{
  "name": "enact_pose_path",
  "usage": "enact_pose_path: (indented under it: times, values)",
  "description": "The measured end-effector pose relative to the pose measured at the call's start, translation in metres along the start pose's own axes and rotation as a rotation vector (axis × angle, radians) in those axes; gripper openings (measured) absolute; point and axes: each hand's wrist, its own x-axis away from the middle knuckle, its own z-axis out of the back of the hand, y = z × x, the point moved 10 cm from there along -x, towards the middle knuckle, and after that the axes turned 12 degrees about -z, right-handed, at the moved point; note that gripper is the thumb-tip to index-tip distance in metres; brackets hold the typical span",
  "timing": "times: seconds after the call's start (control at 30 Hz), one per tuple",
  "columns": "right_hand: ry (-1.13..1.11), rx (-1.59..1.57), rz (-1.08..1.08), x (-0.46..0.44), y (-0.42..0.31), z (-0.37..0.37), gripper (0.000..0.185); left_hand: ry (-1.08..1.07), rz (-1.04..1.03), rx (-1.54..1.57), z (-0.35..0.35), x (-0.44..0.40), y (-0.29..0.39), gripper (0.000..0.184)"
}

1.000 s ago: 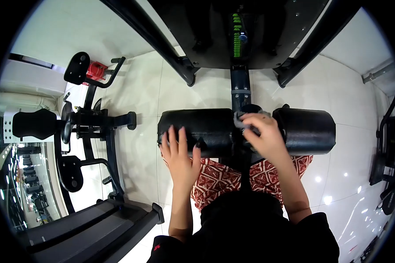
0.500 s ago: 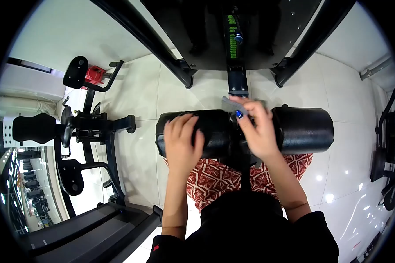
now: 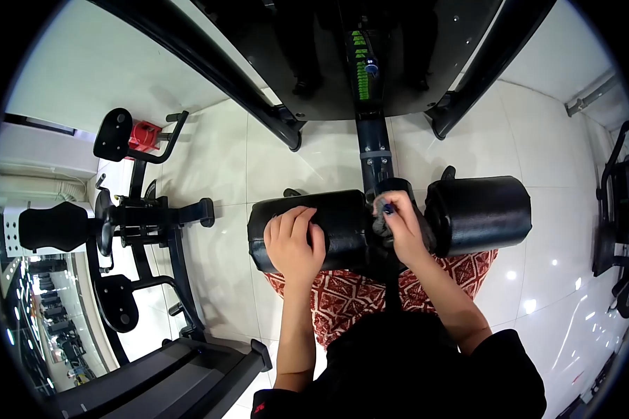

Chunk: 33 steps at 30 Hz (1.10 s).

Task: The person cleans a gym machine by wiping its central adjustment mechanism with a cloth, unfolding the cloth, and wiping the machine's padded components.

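Note:
My left hand [image 3: 292, 244] lies on top of the left black roller pad [image 3: 342, 216], fingers loosely spread over its padding and holding nothing. My right hand [image 3: 404, 227] is closed around a crumpled grey cloth [image 3: 380, 227], partly hidden by the fingers. It presses the cloth at the black metal post between the two pads. A small shiny blue knob [image 3: 388, 208] shows by my right thumb. Just right of that hand is the right roller pad [image 3: 483, 213]. Beneath the pads show my red patterned trousers [image 3: 346, 304].
Ahead stands a black weight-stack housing [image 3: 398, 91] with green number labels and a blue selector pin [image 3: 371, 67]. Slanted black frame legs [image 3: 210, 77] flank it. Another exercise machine [image 3: 143, 209] is at the left, with a dark treadmill-like deck [image 3: 168, 377] below. More equipment [image 3: 618, 209] lines the right.
My right hand has moved down toward me, bringing the grey cloth from above the post to between the pads. My left hand stays on the left pad. The camera view has shifted slightly.

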Motion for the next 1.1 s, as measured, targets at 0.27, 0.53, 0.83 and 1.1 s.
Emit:
enact_pose_path:
  times: [0.27, 0.53, 0.83, 1.1]
  values:
    - [0.127, -0.055, 0.102, 0.006, -0.026, 0.018, 0.014, -0.007, 0.02, 0.015, -0.001, -0.001, 0.0, 0.022]
    - [0.075, 0.3, 0.255, 0.018, -0.04, 0.01, 0.013, -0.007, 0.035, 0.006, -0.002, 0.001, 0.0, 0.021]
    - [-0.044, 0.074, 0.19, 0.012, -0.037, 0.013, 0.006, -0.024, 0.025, -0.001, -0.004, -0.001, -0.003, 0.018]
    - [-0.056, 0.335, 0.289, 0.028, -0.04, -0.011, 0.006, -0.043, 0.046, -0.003, 0.0, -0.003, -0.005, 0.018]
